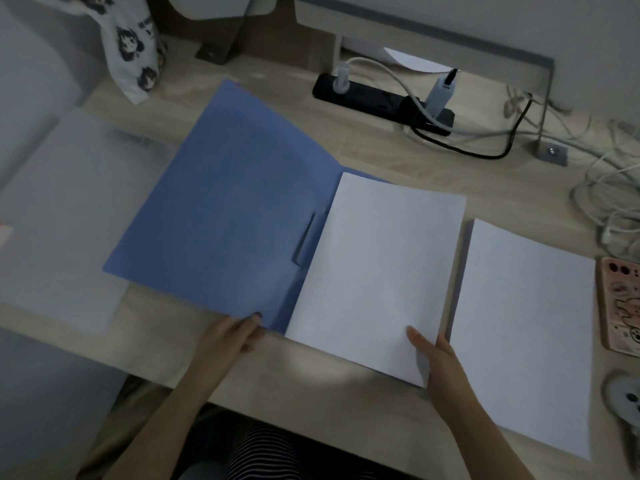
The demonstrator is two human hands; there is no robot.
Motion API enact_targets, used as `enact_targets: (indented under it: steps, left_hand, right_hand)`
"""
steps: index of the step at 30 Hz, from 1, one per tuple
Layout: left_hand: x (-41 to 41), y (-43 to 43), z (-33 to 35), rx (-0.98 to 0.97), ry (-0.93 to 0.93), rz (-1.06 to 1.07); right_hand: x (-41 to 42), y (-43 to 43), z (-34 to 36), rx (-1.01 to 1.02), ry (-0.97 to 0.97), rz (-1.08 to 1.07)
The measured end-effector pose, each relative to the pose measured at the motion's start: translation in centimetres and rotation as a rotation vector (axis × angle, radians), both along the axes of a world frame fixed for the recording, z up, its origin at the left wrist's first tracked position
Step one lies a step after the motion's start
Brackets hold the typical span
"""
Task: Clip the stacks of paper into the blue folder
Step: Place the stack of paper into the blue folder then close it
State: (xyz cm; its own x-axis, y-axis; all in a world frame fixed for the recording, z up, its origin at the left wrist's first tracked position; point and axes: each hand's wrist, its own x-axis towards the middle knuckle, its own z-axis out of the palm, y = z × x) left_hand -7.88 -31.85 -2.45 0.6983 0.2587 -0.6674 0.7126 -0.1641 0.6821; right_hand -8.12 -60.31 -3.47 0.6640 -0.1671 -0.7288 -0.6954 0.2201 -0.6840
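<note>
On pale wooden desk (311, 372), left hand (235, 336) pinches near edge of open blue plastic folder (221, 202); right hand (438, 362) grips white paper stack (377, 265) inside.

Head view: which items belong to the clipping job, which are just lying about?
Job: open blue folder, its dark clip bar, white paper stack in right hand, second white paper stack beside it.
Idle: black power strip, white cables, pink-cased phone, patterned cloth bag.
</note>
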Motion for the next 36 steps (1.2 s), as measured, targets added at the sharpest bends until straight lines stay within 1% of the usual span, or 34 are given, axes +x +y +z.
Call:
enact_targets:
  steps: [5, 10, 22, 28, 31, 33, 36]
  left_hand:
    - [0.2, 0.1, -0.2, -0.059, -0.014, 0.038]
    - [0.1, 0.2, -0.4, -0.074, -0.029, 0.038]
    - [-0.2, 0.2, -0.9, -0.082, -0.057, 0.017]
    - [-1.4, -0.4, -1.1, 0.030, -0.095, -0.067]
    - [-1.9, -0.4, -1.6, 0.117, -0.102, -0.201]
    - [-1.7, -0.7, -1.9, 0.175, -0.089, -0.256]
    - [-0.5, -1.5, -1.0, 0.158, -0.020, -0.233]
  right_hand:
    - [-0.2, 0.1, -0.5, 0.020, 0.045, -0.063]
    - [0.5, 0.9, -0.6, -0.046, 0.004, 0.007]
    - [1.1, 1.6, -0.8, -0.139, -0.040, 0.060]
    - [0.9, 1.6, -1.0, -0.154, -0.042, 0.074]
    - [0.9, 1.6, -1.0, -0.148, -0.046, 0.079]
    - [0.9, 1.6, -1.0, -0.141, -0.048, 0.082]
    - [1.0, 1.6, -1.0, -0.120, -0.060, 0.100]
